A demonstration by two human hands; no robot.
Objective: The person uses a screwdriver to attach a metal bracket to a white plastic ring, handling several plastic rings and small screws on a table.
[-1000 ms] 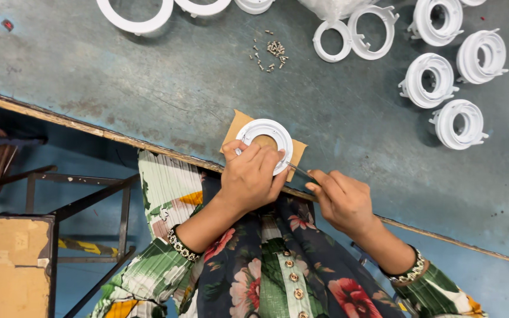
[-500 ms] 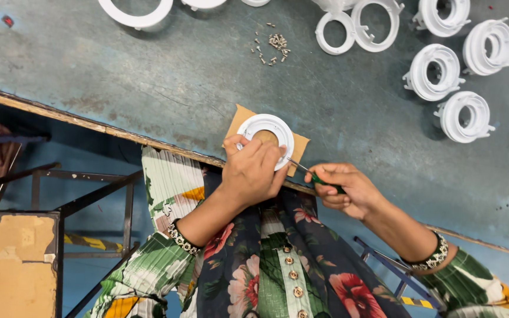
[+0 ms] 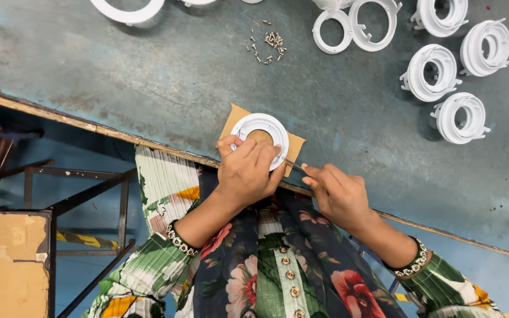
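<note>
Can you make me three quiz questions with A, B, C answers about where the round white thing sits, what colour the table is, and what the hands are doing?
1. What does the white ring under the left hand lie on?
A. a brown card square
B. a red cloth
C. a metal tray

2. What colour is the table top?
A. bright yellow
B. grey-blue
C. pink

3. What is the right hand doing?
A. lying flat and empty
B. pinching a thin tool that points at the ring
C. lifting a cup

Answers: 1 A, the brown card square shows around the ring at the table's edge. 2 B, the worn surface is grey-blue. 3 B, the thin tool runs from its fingers toward the ring.
</note>
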